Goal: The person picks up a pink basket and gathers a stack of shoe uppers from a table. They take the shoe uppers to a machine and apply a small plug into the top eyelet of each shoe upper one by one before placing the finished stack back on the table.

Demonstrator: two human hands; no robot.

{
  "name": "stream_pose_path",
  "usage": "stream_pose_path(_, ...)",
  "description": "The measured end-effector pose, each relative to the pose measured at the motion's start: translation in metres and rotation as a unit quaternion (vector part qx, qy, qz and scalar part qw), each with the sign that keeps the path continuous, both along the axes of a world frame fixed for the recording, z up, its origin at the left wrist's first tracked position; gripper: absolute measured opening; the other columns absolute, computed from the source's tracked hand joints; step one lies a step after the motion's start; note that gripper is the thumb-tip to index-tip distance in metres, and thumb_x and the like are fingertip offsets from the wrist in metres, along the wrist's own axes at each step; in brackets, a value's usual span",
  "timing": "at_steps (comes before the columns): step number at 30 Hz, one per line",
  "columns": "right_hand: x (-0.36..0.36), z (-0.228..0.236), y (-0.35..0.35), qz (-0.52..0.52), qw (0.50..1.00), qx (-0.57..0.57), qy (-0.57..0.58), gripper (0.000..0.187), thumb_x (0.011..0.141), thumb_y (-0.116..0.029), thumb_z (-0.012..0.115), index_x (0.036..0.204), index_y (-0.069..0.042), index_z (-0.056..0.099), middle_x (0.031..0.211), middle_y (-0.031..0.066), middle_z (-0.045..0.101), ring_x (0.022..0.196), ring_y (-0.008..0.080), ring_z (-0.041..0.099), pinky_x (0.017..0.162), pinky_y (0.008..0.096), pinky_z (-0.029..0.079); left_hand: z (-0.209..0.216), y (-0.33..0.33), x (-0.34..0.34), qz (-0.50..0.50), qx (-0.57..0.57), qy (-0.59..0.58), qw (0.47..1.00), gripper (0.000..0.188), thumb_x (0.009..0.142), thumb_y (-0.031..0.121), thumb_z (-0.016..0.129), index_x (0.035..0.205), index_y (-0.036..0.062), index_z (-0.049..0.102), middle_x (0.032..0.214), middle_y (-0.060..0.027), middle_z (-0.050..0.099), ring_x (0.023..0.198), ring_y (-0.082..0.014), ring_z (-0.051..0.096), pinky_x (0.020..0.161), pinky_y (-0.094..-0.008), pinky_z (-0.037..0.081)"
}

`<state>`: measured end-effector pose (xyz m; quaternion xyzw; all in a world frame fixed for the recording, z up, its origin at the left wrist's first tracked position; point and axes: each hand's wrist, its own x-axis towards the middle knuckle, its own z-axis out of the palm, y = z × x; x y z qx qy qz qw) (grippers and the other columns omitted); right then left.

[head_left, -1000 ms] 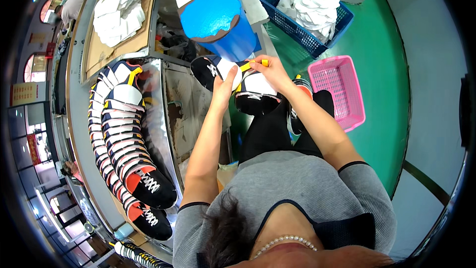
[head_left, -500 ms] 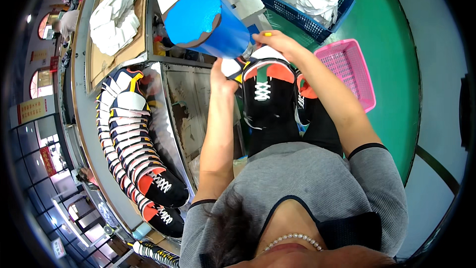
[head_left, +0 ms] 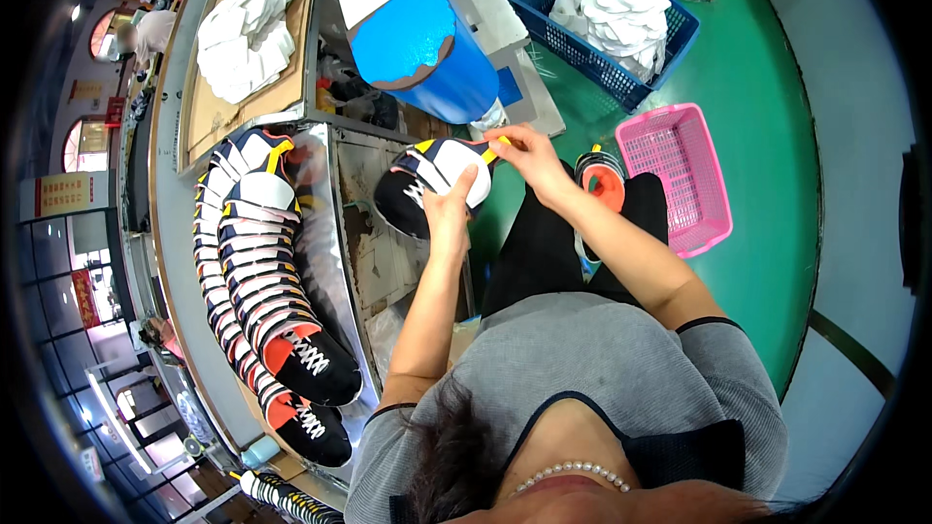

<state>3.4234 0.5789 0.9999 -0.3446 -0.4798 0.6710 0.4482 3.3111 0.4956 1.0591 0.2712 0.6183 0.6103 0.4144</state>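
Observation:
A black, white and yellow shoe upper (head_left: 451, 163) with white laces is held above my lap, its black toe pointing left. My left hand (head_left: 450, 209) grips it at the side, thumb across the white panel. My right hand (head_left: 529, 160) pinches the yellow tab at its heel end, fingertips together. Another shoe upper (head_left: 604, 186) with an orange lining sits at my legs, partly hidden by my right forearm. To the left, two long nested rows of similar shoe uppers (head_left: 260, 252) lie on the bench (head_left: 323, 199).
Ahead stands a blue cylinder (head_left: 456, 73) with a glossy blue top. A pink basket (head_left: 720, 184) and a blue crate (head_left: 621, 87) with white pieces (head_left: 621, 10) stand on the green floor (head_left: 767, 165). More white pieces (head_left: 248, 34) lie on a board at the far left.
The shoe upper has swung left and turned, so its side now faces up. My left hand has moved onto its side panel, and my right hand has come down to the heel tab.

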Motion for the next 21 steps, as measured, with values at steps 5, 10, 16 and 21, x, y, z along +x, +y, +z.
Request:
stream_pose_path(5, -0.008, 0.0, 0.041, 0.027, 0.986, -0.114, 0.122, 0.01, 0.084, -0.004, 0.063, 0.088, 0.002, 0.057, 0.077, 0.0078, 0.061, 0.064, 0.0136, 0.061, 0.062, 0.0241, 0.052, -0.023, 0.038, -0.043, -0.044, 0.007, 0.103, 0.994, 0.036, 0.079, 0.011, 0.071, 0.109, -0.0033, 0.057, 0.103, -0.0073, 0.062, 0.09, -0.0147, 0.059, 0.081, -0.0284, 0.046)
stream_pose_path(10, -0.018, -0.011, 0.06, 0.033, 0.98, -0.149, 0.131, 0.01, 0.085, -0.007, 0.062, 0.09, 0.001, 0.058, 0.078, 0.008, 0.061, 0.063, 0.0128, 0.06, 0.062, 0.0253, 0.052, -0.019, 0.077, -0.055, -0.031, -0.007, 0.001, 1.0, 0.034, 0.08, 0.004, 0.061, 0.111, -0.0071, 0.056, 0.107, -0.0112, 0.062, 0.095, -0.0183, 0.061, 0.081, -0.0304, 0.048)
stream_pose_path(16, 0.002, -0.026, 0.117, 0.156, 0.967, -0.184, 0.087, 0.015, 0.091, -0.013, 0.054, 0.1, 0.0, 0.054, 0.078, 0.0095, 0.062, 0.065, 0.0171, 0.064, 0.058, 0.0271, 0.053, -0.037, 0.105, -0.069, -0.003, -0.143, -0.346, 0.927, 0.033, 0.09, 0.022, 0.048, 0.113, -0.0002, 0.054, 0.114, -0.0152, 0.06, 0.101, -0.0293, 0.06, 0.089, -0.0451, 0.048)
stream_pose_path(21, 0.116, -0.126, 0.154, 0.18, 0.886, 0.154, -0.398, 0.064, 0.071, -0.025, 0.074, 0.125, -0.006, 0.043, 0.112, 0.0175, 0.056, 0.105, 0.0287, 0.055, 0.088, 0.0402, 0.046, -0.033, 0.055, -0.06, -0.019, -0.046, -0.414, 0.909, 0.045, 0.094, 0.028, 0.041, 0.125, -0.0042, 0.045, 0.12, -0.0209, 0.055, 0.11, -0.0359, 0.054, 0.099, -0.0518, 0.04)
